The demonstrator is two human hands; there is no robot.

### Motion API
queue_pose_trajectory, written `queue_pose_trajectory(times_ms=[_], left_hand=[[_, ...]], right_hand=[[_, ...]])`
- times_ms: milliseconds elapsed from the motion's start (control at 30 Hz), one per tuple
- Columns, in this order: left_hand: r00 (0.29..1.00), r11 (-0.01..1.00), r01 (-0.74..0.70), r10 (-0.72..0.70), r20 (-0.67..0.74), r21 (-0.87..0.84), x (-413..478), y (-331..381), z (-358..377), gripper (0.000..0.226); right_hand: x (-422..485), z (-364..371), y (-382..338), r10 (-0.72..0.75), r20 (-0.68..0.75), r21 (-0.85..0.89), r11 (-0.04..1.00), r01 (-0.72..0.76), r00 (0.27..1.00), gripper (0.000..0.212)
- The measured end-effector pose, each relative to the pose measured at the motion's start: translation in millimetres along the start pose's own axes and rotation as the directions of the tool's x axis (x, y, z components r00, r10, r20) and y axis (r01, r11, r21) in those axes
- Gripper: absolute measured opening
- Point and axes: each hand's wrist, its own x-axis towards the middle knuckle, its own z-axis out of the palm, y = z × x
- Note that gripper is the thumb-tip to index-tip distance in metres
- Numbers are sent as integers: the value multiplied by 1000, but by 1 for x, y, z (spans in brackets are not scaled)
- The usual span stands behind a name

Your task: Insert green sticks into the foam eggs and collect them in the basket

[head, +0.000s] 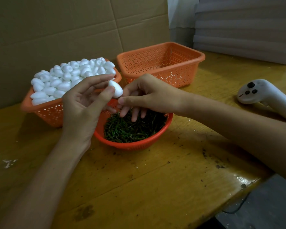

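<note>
Little is done yet, by the look of it. At the table's [155,179] back left, a perforated orange plastic basket [40,109] is heaped with white foam eggs [69,76]. The left hand [79,106] holds one single foam egg [116,90] pinched between thumb and curled fingers [106,95], above the round orange bowl [130,145] of short green sticks [130,129]. The right hand [149,95] has thumb and forefinger closed narrowly at the egg's tip and the other fingers hanging loose towards the sticks. I cannot tell whether it holds a stick. The second orange basket [163,63] behind shows no finished eggs.
</note>
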Motion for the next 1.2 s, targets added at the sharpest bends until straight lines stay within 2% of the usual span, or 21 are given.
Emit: queue_pose_trajectory(times_ms=[300,533,600,667,733,833,933,1100,1200], left_hand=[[999,1000,-3,4,-47,26,1,0,1,21],[993,998,-43,49,-110,51,2,1,2,31],[982,993,-75,89,-166,86,5,1,-1,33],[953,970,-132,181,-242,205,11,1,-7,26],[897,934,-159,272,-348,321,15,2,-17,15],[826,828,-112,386,-412,550,17,-1,-39,6],[854,624,-33,424,-303,780,15,-5,-61,9],[862,391,-49,481,-158,919,9,-9,-60,23],[871,307,-59,480,-102,950,5,-10,-59,21]], right_hand=[[0,1,-1,-18,-57,-2,1000,18,998,21],[-3,-4,-6,-53,-217,50,997,65,975,19],[-4,-10,-8,-62,-314,74,993,90,947,17],[-5,-23,-10,-66,-438,44,995,95,897,16],[-7,-39,-9,-112,-550,-143,989,39,827,16],[-9,-59,-4,-182,-606,-407,907,-106,775,21],[-9,-69,2,-138,-605,-478,850,-219,784,24],[-5,-75,9,-50,-590,-593,704,-391,806,37],[-5,-78,13,-7,-594,-611,655,-445,805,44]])
